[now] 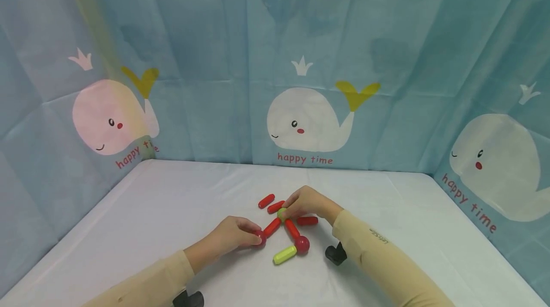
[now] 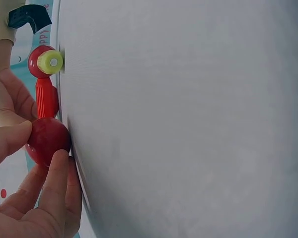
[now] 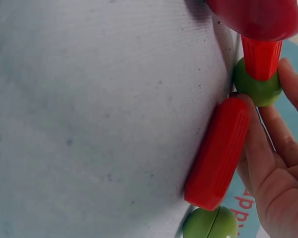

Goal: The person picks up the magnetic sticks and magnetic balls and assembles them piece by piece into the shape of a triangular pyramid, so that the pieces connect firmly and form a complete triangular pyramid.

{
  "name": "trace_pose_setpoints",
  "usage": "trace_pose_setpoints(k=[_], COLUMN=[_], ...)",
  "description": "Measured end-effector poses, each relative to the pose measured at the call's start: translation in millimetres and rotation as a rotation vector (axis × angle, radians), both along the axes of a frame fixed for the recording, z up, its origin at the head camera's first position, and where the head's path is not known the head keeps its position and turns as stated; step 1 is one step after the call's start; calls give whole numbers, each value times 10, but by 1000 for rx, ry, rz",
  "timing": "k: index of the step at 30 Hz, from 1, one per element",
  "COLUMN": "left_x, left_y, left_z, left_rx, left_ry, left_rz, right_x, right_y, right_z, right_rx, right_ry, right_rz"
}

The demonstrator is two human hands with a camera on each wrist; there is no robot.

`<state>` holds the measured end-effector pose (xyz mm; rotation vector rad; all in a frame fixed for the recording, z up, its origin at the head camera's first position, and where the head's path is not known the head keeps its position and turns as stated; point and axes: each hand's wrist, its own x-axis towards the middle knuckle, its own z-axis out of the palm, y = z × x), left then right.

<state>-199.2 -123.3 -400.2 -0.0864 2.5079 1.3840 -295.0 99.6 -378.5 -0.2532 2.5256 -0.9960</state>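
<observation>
My left hand (image 1: 232, 235) pinches a red ball (image 2: 48, 141) between thumb and fingers, low over the white table. A red rod (image 1: 272, 227) runs from that ball to a green ball (image 1: 281, 214). My right hand (image 1: 307, 203) holds this green ball, its thumb and fingertips around it in the right wrist view. Another red rod (image 1: 292, 228) leads from the green ball to a second red ball (image 1: 302, 244). From that one a yellow-green rod (image 1: 285, 255) sticks out toward the left. The joined pieces form a bent chain.
Two red rods, one farther left (image 1: 266, 201) and one nearer (image 1: 275, 207), lie beyond the chain. Another red rod (image 1: 307, 221) lies beside my right hand, with a green ball (image 3: 210, 224) past it. A blue whale-print curtain (image 1: 206, 121) surrounds the white table (image 1: 172, 202).
</observation>
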Motion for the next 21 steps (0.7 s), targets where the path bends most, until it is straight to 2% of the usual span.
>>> trace_pose_setpoints(k=[8, 15, 21], left_x=[7, -6, -12], left_y=[6, 22, -5], left_z=[9, 6, 28], left_rx=[3, 13, 9], left_ry=[0, 4, 72], left_rz=[15, 27, 63], right_x=[4, -5, 0], right_y=[10, 28, 67], right_z=[-4, -7, 12], right_rx=[-73, -68, -21], right_ry=[-34, -27, -7], right_rz=[-5, -9, -1])
